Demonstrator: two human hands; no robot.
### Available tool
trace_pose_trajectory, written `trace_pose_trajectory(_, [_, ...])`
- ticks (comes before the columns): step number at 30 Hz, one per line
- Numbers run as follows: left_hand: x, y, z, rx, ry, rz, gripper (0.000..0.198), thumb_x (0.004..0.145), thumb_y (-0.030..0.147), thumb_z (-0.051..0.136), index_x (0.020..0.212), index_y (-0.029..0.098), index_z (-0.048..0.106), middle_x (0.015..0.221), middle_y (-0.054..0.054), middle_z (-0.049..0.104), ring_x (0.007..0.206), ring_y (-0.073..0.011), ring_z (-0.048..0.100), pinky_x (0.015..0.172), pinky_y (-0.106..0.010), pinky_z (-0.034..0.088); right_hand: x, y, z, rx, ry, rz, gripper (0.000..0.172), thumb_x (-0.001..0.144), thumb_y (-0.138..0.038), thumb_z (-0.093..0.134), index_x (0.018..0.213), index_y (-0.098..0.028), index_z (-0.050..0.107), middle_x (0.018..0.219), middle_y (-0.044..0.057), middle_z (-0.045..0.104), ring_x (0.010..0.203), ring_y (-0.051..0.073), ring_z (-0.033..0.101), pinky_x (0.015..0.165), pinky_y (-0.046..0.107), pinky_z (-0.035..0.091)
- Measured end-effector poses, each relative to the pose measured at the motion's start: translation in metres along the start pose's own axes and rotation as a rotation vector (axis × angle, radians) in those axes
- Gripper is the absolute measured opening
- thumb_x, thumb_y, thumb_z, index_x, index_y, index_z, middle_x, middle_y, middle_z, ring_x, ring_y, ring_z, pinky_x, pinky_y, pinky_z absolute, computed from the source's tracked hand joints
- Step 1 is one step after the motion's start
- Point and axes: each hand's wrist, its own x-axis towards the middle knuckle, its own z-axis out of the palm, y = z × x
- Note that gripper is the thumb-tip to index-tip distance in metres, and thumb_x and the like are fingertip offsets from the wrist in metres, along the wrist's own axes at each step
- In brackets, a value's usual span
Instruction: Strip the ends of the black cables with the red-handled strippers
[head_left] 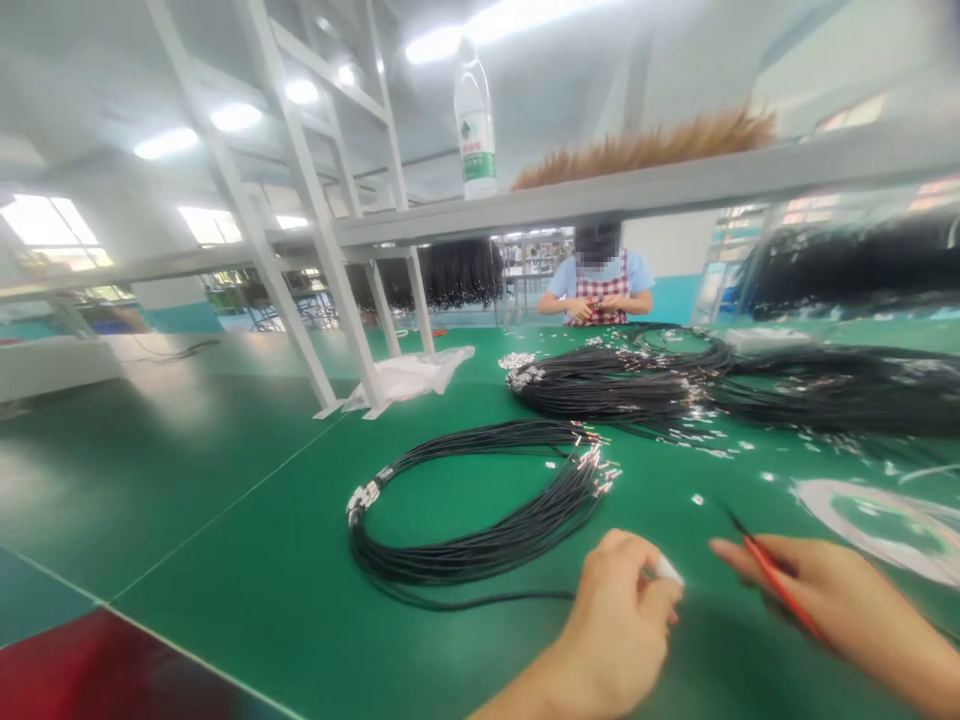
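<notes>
My left hand [619, 610] is closed in a pinch. A small white connector [670, 571] pokes out between its thumb and index finger, and a black cable [517, 597] runs into the hand from the left. Held in my right hand [840, 590] is a slim red-handled tool [784, 585] with a dark pointed tip; blur hides its exact kind. The tool's tip is apart from the connector. Beyond my left hand a looped bundle of black cables [465, 560] lies on the green table, with white ends at its left and copper-tipped ends at its right.
Larger black cable bundles [607, 385] lie farther back among scattered white bits. A white cable coil [847, 510] lies at right. White rack legs [330, 230] stand on the table by a plastic bag [420, 375]. A bottle [474, 130] stands on the shelf. A co-worker [600, 285] sits opposite.
</notes>
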Motion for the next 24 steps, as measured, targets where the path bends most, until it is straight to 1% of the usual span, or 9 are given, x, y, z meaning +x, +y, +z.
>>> trace_pose_trajectory(2, [0.014, 0.004, 0.0, 0.171, 0.026, 0.092, 0.008, 0.079, 0.018, 0.053, 0.077, 0.017, 0.06, 0.099, -0.005, 0.055, 0.074, -0.013, 0.054, 0.07, -0.026, 0.043, 0.022, 0.0, 0.003, 0.307, -0.01, 0.218, 0.048, 0.065, -0.066, 0.061, 0.051, -0.02, 0.06, 0.038, 0.001, 0.054, 0.031, 0.014, 0.044, 0.035, 0.027, 0.031])
trace_pose_trajectory(5, [0.026, 0.001, -0.018, 0.334, 0.128, 0.1, 0.013, 0.081, 0.018, 0.051, 0.077, 0.018, 0.064, 0.088, -0.003, 0.059, 0.079, -0.0154, 0.054, 0.073, -0.027, 0.04, 0.041, 0.006, 0.022, 0.63, 0.118, 0.307, 0.047, 0.064, -0.064, 0.066, 0.064, -0.017, 0.064, 0.045, 0.0, 0.057, 0.036, 0.012, 0.042, 0.039, 0.025, 0.032])
trace_pose_trajectory(8, [0.037, -0.011, -0.052, 0.489, 0.254, 0.044, 0.027, 0.082, 0.012, 0.043, 0.097, 0.02, 0.065, 0.081, -0.002, 0.064, 0.074, -0.0156, 0.055, 0.071, -0.028, 0.038, 0.05, 0.017, 0.046, 0.682, 0.138, 0.296, 0.045, 0.065, -0.061, 0.067, 0.065, -0.017, 0.061, 0.046, -0.001, 0.056, 0.037, 0.012, 0.042, 0.041, 0.026, 0.033])
trace_pose_trajectory(11, [0.049, -0.022, -0.075, 0.701, 0.298, -0.052, 0.044, 0.081, 0.009, 0.042, 0.122, 0.023, 0.053, 0.082, 0.0, 0.067, 0.069, -0.0157, 0.054, 0.069, -0.029, 0.037, 0.053, 0.026, 0.061, 0.578, 0.076, 0.278, 0.044, 0.068, -0.06, 0.066, 0.066, -0.016, 0.062, 0.047, -0.001, 0.056, 0.039, 0.012, 0.044, 0.044, 0.026, 0.035])
trace_pose_trajectory(13, [0.056, -0.027, -0.074, 0.764, 0.265, -0.058, 0.039, 0.081, 0.014, 0.047, 0.118, 0.023, 0.055, 0.081, 0.0, 0.067, 0.07, -0.017, 0.054, 0.069, -0.029, 0.037, 0.053, 0.028, 0.063, 0.558, 0.056, 0.273, 0.044, 0.071, -0.06, 0.064, 0.067, -0.016, 0.062, 0.048, -0.002, 0.056, 0.04, 0.012, 0.044, 0.045, 0.026, 0.035])
trace_pose_trajectory(16, [0.065, -0.029, -0.056, 0.826, 0.149, 0.016, 0.025, 0.077, 0.016, 0.054, 0.101, 0.02, 0.06, 0.084, -0.003, 0.066, 0.081, -0.0211, 0.054, 0.073, -0.032, 0.039, 0.052, 0.029, 0.063, 0.604, 0.053, 0.259, 0.042, 0.073, -0.059, 0.063, 0.066, -0.017, 0.06, 0.047, -0.003, 0.056, 0.039, 0.011, 0.043, 0.044, 0.025, 0.034])
trace_pose_trajectory(18, [0.07, -0.029, -0.044, 0.906, 0.091, 0.06, 0.024, 0.074, 0.011, 0.054, 0.097, 0.018, 0.06, 0.091, -0.007, 0.065, 0.088, -0.0239, 0.053, 0.079, -0.035, 0.039, 0.052, 0.029, 0.063, 0.634, 0.065, 0.262, 0.039, 0.072, -0.056, 0.064, 0.066, -0.018, 0.059, 0.046, -0.003, 0.056, 0.038, 0.011, 0.043, 0.042, 0.025, 0.032])
trace_pose_trajectory(21, [0.078, -0.03, -0.035, 0.962, 0.08, 0.099, 0.029, 0.074, 0.002, 0.044, 0.094, 0.016, 0.059, 0.094, -0.009, 0.063, 0.091, -0.0242, 0.052, 0.085, -0.038, 0.037, 0.055, 0.028, 0.065, 0.665, 0.093, 0.263, 0.037, 0.068, -0.054, 0.067, 0.064, -0.018, 0.06, 0.044, -0.004, 0.055, 0.035, 0.011, 0.043, 0.04, 0.024, 0.03])
trace_pose_trajectory(24, [0.087, -0.03, -0.035, 0.789, 0.131, 0.089, 0.028, 0.073, -0.001, 0.04, 0.088, 0.016, 0.057, 0.086, -0.007, 0.059, 0.082, -0.0196, 0.052, 0.076, -0.031, 0.04, 0.06, 0.022, 0.064, 0.714, 0.106, 0.25, 0.037, 0.065, -0.052, 0.07, 0.06, -0.017, 0.06, 0.042, -0.003, 0.054, 0.033, 0.01, 0.041, 0.039, 0.024, 0.029])
